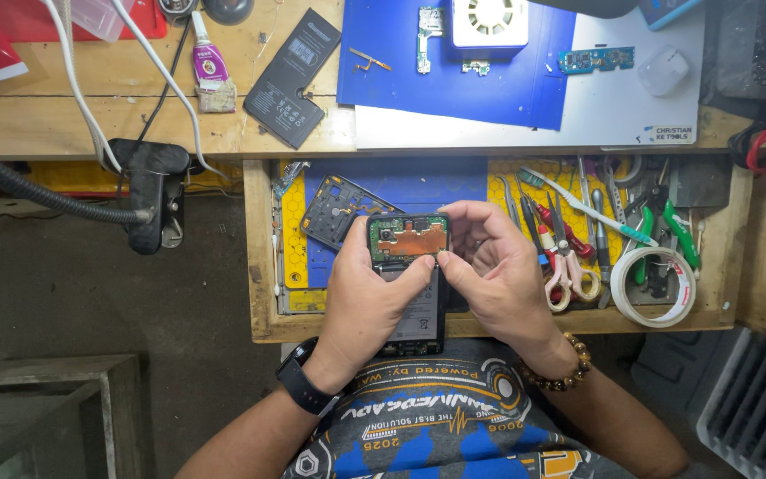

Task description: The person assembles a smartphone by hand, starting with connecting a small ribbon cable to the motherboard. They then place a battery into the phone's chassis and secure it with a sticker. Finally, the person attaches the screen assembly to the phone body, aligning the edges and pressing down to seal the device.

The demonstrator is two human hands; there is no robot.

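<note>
Both hands grip opened phone (408,266) | left hand (372,297) beneath-left | right hand (494,266) pinching right edge

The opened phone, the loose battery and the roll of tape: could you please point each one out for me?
opened phone (408,238): head view, on its exposed copper-coloured board.
loose battery (293,80): head view, middle of its black face.
roll of tape (658,312): head view, on its white rim.

An opened phone (408,266) sits between the left hand (367,297) and right hand (498,266), over an open drawer (263,257). In the drawer, a phone frame (337,211) lies left of the phone, scissors (565,257) and a tape roll (658,286) right. Behind, on the bench (46,115), lies a battery (293,78).
</note>
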